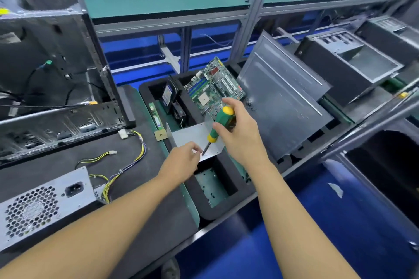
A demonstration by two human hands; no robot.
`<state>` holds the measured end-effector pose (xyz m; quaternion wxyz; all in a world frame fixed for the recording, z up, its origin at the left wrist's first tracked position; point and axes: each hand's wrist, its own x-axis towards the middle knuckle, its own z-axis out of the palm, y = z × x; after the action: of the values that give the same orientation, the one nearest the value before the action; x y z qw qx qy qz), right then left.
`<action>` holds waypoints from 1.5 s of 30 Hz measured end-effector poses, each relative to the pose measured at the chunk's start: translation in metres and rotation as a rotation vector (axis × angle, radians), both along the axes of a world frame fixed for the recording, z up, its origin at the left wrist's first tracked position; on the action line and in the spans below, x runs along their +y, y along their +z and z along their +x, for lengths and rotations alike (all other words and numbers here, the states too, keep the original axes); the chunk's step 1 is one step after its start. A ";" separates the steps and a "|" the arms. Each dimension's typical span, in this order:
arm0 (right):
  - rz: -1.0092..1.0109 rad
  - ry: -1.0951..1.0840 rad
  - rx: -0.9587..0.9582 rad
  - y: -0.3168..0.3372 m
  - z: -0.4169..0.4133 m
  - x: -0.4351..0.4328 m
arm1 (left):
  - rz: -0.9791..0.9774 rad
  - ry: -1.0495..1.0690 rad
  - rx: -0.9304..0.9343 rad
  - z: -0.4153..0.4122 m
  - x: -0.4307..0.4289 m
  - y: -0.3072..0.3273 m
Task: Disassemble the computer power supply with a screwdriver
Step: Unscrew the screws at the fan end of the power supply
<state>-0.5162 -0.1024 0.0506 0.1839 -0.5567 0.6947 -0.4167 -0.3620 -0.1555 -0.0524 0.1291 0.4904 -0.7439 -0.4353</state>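
Open black computer tower case, upper left of the frame, open side toward the camera, loose cables inside. Flat grey metal side panel, right of centre, tilted.

Grey metal power supply box with honeycomb fan grille and black mains socket, lower left. It sits on the black bench mat, well apart from both hands. Its yellow-and-black wire bundle runs up over the mat toward centre left, white connectors loose at the ends.

Black foam tray with compartments, centre to lower centre. Green motherboard stands tilted in the tray's upper part. Bent grey sheet-metal plate lies across the tray at centre frame, one flange turned up on its left.

Right hand, just right of centre, fingers wrapped round the handle of the green-and-yellow screwdriver. Shaft angles down-left, tip at the plate near its lower edge.

Left hand, just below-left of that tip, thumb and forefinger drawn together at the plate's lower edge. Can't tell whether they hold the plate, something small, or nothing.

Narrow green memory stick lies left of the tray's upper compartments. Small square tan chip just below it.
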 end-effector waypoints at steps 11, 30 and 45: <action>-0.148 0.288 -0.033 0.031 0.120 -0.056 | -0.270 0.089 0.025 0.165 -0.027 0.055; -0.036 0.521 -0.033 0.025 0.266 -0.047 | -0.322 0.344 0.010 0.295 0.033 0.020; -0.099 0.455 0.052 0.020 0.268 -0.034 | -0.301 0.367 -0.046 0.296 0.024 0.014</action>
<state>-0.2478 -0.1361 0.0710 0.2274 -0.7181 0.5344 -0.3835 -0.0660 -0.1315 -0.0389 0.2604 0.6025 -0.7015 -0.2775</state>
